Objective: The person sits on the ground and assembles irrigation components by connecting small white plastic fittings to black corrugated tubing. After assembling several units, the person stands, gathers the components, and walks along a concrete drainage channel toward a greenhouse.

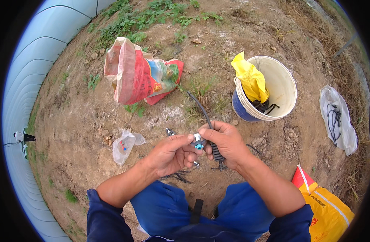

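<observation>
In front of my lap, my left hand (171,154) is closed, thumb and fingers pinching a small sprinkler nozzle (198,145) with a white top and light blue centre. My right hand (231,146) is closed around a thin black tube (201,108), its fingertips close against the nozzle. The tube's free end sticks up and away from me. A black ribbed cylinder (218,153) hangs under the right fingers. Beside the left hand shows a black-and-white fitting (170,132); whether it is held is hard to see. Fingers partly hide where tube and nozzle meet.
A red printed sack (140,80) lies ahead left, near a clear plastic bag (126,146). Ahead right stands a bucket (289,86) with yellow plastic (251,78). A bag of black tubing (338,119) and yellow sack (330,209) lie right; plastic sheeting (27,80) rises left.
</observation>
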A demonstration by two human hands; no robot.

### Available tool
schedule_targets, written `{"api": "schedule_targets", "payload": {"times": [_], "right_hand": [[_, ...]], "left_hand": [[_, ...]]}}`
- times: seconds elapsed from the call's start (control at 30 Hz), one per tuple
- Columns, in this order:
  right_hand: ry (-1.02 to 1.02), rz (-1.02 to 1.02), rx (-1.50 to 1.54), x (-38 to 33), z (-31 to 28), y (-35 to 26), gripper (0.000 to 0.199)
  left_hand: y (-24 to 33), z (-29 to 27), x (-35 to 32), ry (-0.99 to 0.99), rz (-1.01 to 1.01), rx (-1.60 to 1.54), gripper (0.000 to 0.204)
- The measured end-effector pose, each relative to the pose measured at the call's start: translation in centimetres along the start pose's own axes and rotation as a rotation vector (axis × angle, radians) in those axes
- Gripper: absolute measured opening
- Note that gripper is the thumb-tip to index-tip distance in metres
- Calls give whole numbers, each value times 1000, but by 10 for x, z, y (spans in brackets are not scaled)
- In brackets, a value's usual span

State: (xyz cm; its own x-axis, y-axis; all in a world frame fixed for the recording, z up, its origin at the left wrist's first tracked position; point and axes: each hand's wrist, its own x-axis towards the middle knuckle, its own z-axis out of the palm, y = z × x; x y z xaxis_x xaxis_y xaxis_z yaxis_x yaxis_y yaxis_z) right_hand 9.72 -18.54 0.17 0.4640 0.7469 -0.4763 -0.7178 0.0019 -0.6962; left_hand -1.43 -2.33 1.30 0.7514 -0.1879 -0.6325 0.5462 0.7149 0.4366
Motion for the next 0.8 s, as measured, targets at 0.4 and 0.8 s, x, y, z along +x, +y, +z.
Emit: {"api": "schedule_targets", "payload": {"times": [0.4, 0.8], "right_hand": [[43, 130, 75, 10, -6, 1, 13], [34, 149, 57, 12, -6, 4, 14]], "left_hand": [[-7, 14, 6, 120, 74, -42, 33], [-10, 5, 10, 137, 81, -18, 32]]}}
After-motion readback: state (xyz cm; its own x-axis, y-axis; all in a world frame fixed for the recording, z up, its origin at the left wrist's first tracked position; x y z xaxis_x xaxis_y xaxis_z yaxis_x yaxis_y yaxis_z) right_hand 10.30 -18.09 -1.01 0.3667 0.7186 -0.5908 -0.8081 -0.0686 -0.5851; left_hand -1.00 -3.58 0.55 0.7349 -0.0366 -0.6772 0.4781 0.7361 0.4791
